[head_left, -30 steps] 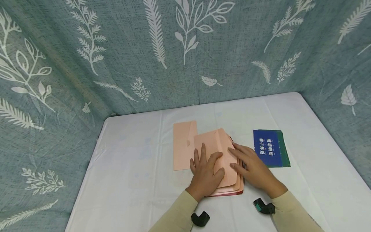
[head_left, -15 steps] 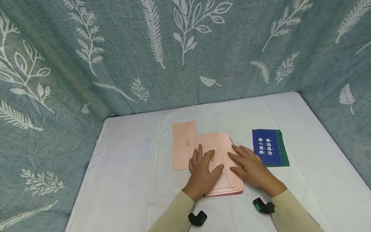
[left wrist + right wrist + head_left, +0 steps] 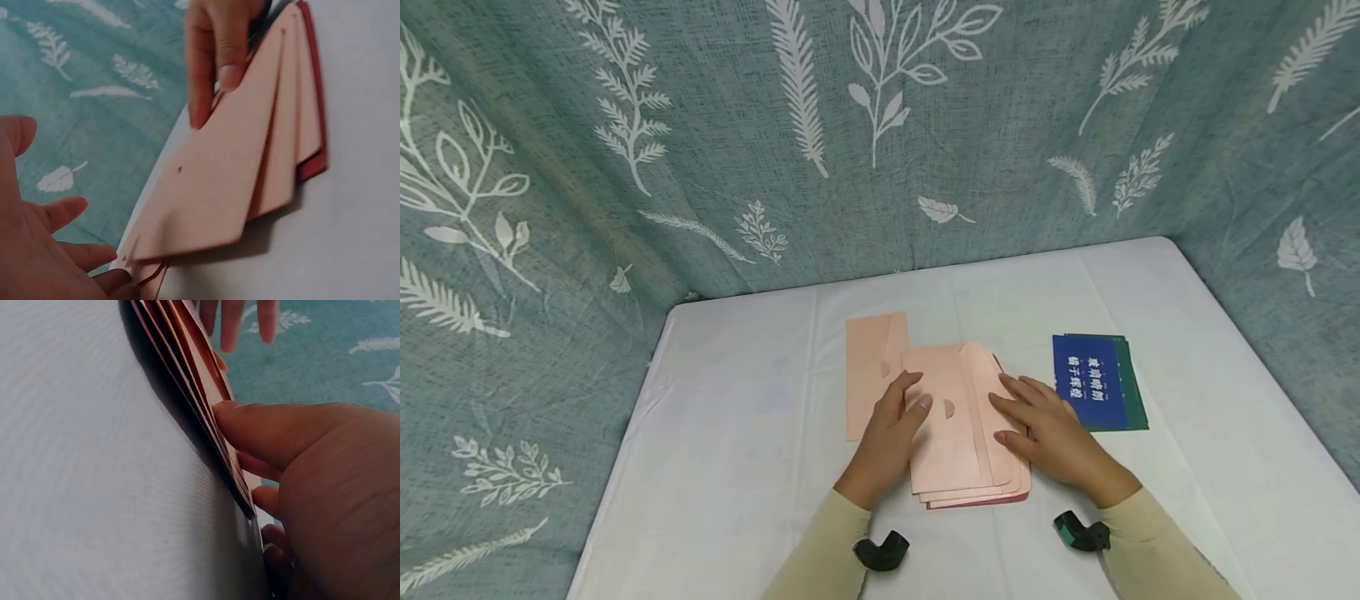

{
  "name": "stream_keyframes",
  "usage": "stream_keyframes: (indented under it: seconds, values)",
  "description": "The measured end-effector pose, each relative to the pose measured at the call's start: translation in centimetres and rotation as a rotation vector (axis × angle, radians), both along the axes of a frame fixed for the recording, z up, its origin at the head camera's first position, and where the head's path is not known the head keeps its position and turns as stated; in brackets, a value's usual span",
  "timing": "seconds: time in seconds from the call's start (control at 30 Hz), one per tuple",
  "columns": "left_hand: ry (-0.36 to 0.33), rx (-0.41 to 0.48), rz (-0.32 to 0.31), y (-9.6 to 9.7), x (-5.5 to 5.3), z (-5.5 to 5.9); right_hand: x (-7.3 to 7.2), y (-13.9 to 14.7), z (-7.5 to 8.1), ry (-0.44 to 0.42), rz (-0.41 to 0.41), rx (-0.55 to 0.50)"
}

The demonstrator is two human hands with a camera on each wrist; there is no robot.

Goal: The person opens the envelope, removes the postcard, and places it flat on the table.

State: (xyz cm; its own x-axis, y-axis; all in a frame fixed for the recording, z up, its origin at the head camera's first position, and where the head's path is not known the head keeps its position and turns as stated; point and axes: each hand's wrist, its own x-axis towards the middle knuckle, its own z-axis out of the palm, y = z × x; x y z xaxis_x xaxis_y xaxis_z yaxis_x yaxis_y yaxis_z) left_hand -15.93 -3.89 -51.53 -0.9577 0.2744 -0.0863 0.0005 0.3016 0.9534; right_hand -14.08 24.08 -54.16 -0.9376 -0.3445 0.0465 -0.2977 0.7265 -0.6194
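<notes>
A stack of pink envelopes (image 3: pixel 936 450) lies at the middle of the table, fanned slightly, with a dark red piece (image 3: pixel 319 150) at its bottom. The top envelope has its flap on the right side and a small half-round tab mark. My right hand (image 3: pixel 1056 433) rests its fingertips on that flap; in the right wrist view its thumb (image 3: pixel 256 425) lies against the stack's edge. My left hand (image 3: pixel 883 442) is at the stack's left edge, fingers spread and holding nothing. Partly beneath the stack's left side lies another pink envelope (image 3: pixel 865 383).
Right of the stack lie a blue card (image 3: pixel 1093 383) with white characters and a green one (image 3: pixel 1137 400) under it. A white cloth covers the table (image 3: pixel 722 450). Behind hangs a teal curtain (image 3: pixel 715 150) with white leaf prints.
The top envelope has turned straighter on the stack. My left hand has lifted from it and moved left, uncovering the half-round mark. My right hand has barely moved.
</notes>
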Motion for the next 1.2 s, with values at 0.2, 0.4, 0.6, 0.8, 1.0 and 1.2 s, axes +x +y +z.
stream_keyframes:
  seconds: [0.2, 0.4, 0.6, 0.8, 1.0, 1.2]
  values:
    - [-0.028, 0.045, 0.041, -2.1, -0.9, 0.5, 0.0, 0.0, 0.0, -0.008, -0.014, -0.011]
    - [-0.058, 0.078, 0.107, -3.9, -1.6, 0.7, 0.0, -0.1, -0.1, -0.006, -0.017, -0.017]
    - [-0.129, 0.120, 0.192, -6.0, -2.2, 1.2, 0.0, 0.0, -0.2, -0.010, -0.008, -0.023]
    - [-0.224, 0.210, 0.257, -7.8, -2.5, 1.7, 0.0, 0.0, -0.1, -0.008, -0.010, -0.017]
    - [-0.268, 0.244, 0.305, -8.4, -2.7, 2.1, 0.0, -0.1, 0.0, -0.006, -0.011, -0.007]
    - [-0.325, 0.311, 0.335, -8.3, -2.8, 2.3, 0.0, -0.1, 0.1, -0.010, -0.014, -0.010]
